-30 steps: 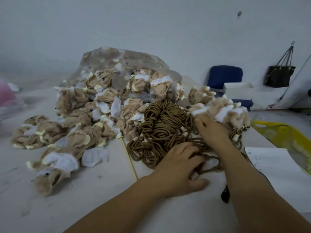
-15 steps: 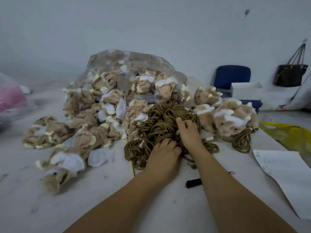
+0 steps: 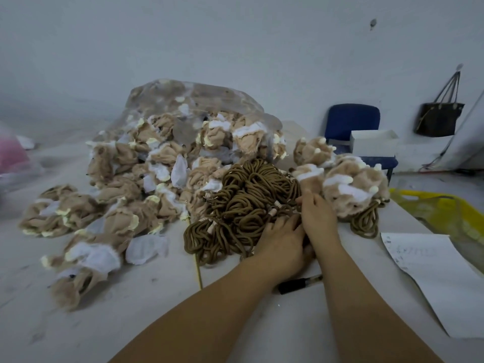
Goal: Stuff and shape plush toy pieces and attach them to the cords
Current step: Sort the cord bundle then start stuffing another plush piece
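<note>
Your left hand (image 3: 282,244) lies flat on the brown cords (image 3: 243,200), fingers loose, at the heap's 5 o'clock edge. Your right hand (image 3: 318,218) reaches in at 3 o'clock — whether it grips a cord, I cannot tell. The cords sit mid-counter (image 3: 157,297); limp plush pieces (image 3: 125,179) spread from 9 to 11 o'clock, stuffed plush toys (image 3: 351,184) just beside at 2 o'clock.
</note>
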A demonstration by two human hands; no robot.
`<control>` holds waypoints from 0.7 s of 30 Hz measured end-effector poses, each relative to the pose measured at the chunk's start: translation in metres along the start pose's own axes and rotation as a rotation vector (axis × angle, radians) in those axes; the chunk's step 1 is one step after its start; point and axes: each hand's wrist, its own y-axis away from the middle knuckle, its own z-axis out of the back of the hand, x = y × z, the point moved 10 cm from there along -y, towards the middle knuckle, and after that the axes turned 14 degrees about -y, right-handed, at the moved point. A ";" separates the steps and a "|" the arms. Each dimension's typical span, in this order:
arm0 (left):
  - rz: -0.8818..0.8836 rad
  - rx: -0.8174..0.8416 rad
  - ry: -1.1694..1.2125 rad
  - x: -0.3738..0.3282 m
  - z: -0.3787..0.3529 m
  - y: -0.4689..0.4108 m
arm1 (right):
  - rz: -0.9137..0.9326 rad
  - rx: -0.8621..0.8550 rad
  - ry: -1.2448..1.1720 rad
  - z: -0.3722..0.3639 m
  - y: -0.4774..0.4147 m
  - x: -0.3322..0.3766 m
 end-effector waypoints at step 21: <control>0.328 -0.191 0.411 0.083 0.055 0.026 | -0.190 0.079 -0.331 -0.008 -0.018 -0.038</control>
